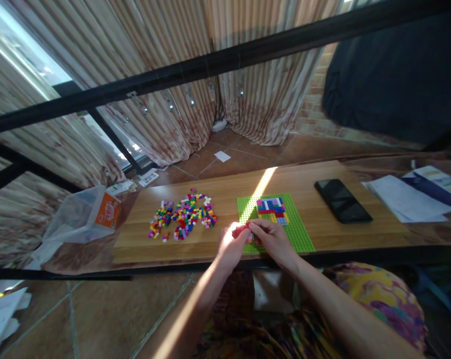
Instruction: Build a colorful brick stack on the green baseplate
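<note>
My left hand (231,244) and my right hand (276,242) meet over the near left part of a green studded baseplate (299,234). Their fingertips pinch together around a small red toy brick (247,225), mostly covered by the fingers. A few more coloured bricks (253,240) show between the hands; whether they are held or sit on the plate, I cannot tell. Just beyond my right hand, a block of joined bricks (272,207) in white, blue, red, yellow and purple is set on the baseplate.
Loose bricks (190,212) lie in piles on the wooden board (225,194) to the left. A black phone (342,200) rests to the right, with papers (407,197) past it. At the far left stands a clear plastic box (76,214). A dark bar (195,64) crosses behind.
</note>
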Tool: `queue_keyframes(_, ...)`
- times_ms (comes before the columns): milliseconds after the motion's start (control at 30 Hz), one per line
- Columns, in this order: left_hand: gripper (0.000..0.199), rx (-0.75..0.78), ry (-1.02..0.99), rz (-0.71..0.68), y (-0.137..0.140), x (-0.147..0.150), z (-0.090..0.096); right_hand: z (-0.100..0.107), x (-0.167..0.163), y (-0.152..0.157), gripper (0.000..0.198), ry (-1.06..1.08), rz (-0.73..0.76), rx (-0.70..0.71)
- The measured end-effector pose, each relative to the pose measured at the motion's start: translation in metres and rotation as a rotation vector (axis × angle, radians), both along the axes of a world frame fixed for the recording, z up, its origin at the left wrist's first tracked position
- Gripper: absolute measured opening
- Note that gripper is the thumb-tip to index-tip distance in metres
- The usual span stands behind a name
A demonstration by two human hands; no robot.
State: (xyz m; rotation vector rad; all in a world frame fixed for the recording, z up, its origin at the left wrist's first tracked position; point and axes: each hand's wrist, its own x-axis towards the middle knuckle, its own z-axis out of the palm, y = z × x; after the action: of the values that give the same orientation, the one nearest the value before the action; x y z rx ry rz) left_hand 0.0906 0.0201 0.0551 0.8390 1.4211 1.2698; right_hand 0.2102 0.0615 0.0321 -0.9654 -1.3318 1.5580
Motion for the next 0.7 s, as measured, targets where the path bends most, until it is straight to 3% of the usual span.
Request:
queue_keyframes(300,0.034,-0.081,-0.332,0.027,-0.0027,-0.0023,-0.006,-0.0028,0.0003,0.0008,0.023,0.257,0.035,-0.375)
queue_keyframes(433,0.036,-0.078,-0.356,0.053,-0.0022,-0.0046,-0.0035,-0.0007,-0.0003,0.0007,0.016,0.317,0.064,-0.498)
queue_keyframes(533,0.032,-0.066,-0.295,0.051,-0.0017,-0.0048,-0.0019,0.0007,-0.0026,-0.0024,0.023,0.32,0.099,-0.484)
queue_keyframes(700,0.023,-0.059,-0.18,0.088,0.0016,0.0023,-0.006,-0.0019,-0.0083,-0.0079,0.035,0.195,0.032,-0.308)
